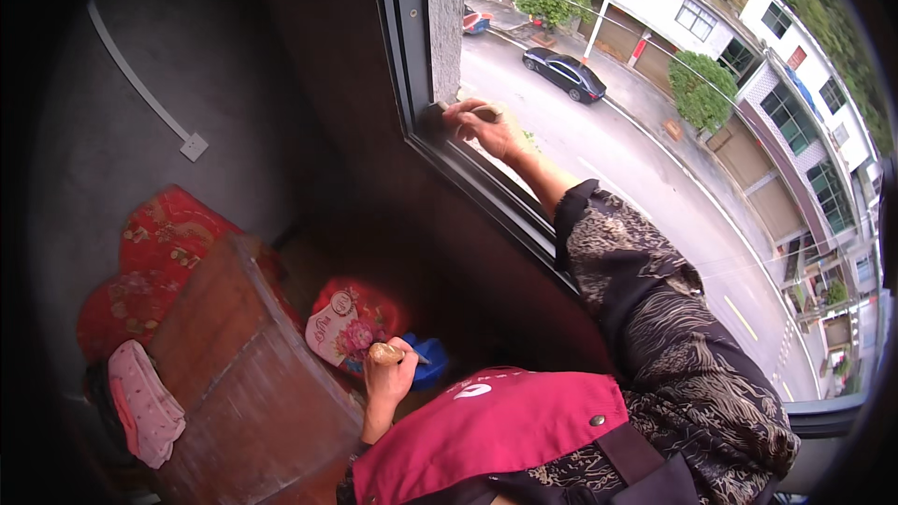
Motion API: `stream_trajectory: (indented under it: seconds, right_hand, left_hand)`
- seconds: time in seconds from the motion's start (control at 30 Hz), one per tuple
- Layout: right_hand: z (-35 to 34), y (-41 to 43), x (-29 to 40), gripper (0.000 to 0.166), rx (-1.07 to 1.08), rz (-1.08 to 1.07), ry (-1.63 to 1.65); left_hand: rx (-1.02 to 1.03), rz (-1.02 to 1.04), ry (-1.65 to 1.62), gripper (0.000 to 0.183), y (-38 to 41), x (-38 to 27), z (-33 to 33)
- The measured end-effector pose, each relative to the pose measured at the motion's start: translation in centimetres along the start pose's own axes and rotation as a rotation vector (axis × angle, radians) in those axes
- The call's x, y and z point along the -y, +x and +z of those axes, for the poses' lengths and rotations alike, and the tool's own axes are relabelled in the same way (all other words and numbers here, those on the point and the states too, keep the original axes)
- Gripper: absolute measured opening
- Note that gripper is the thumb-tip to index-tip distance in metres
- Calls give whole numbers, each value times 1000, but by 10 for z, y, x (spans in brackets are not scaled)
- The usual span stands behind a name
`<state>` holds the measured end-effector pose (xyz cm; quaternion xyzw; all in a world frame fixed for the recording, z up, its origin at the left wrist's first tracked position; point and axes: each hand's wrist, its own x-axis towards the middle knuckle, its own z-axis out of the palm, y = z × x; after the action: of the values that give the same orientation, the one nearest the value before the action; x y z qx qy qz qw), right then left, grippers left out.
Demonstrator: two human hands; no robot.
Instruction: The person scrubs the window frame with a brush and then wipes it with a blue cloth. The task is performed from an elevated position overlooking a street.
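My right hand (494,130) reaches to the lower corner of the dark metal window frame (484,179). Its fingers close around a small tool with a pale handle (485,112); the dark end at the frame is blurred. Low down, my left hand (391,375) grips a tool with a tan handle (386,353) and a thin, metal-looking part on its other side. Just beyond that hand lies a blue, crumpled item (426,365), whether cloth or plastic I cannot tell. Beside it is a red item with a pink, flower-printed panel (347,333), which bears writing.
A worn brown wooden piece of furniture (259,407) stands to the left, with pink folded fabric (147,410) at its edge. Red patterned items (168,238) lie behind it. A white socket box (194,146) ends a cable duct. Outside, a dark car (565,73) is on the street below.
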<state>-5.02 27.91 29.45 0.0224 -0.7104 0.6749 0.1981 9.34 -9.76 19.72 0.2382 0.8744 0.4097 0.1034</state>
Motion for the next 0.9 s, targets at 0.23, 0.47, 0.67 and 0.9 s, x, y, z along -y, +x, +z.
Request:
stream_trajectory:
  seconds: [0.23,0.47,0.67,0.9]
  right_hand:
    - [-25,-26,73,10,188,399,-638]
    - [26,0,76,11,102,159,-295]
    - [28,10,4,12,1,96,-270]
    - [5,12,87,15,220,204,-436]
  left_hand:
    - [-78,25,-3,12,-1,8,-9]
    - [-40,4,88,11,3,20,-14]
    - [-21,-15,67,13,11,11,-26]
    - [-76,-12,16,11,-6,35,-26]
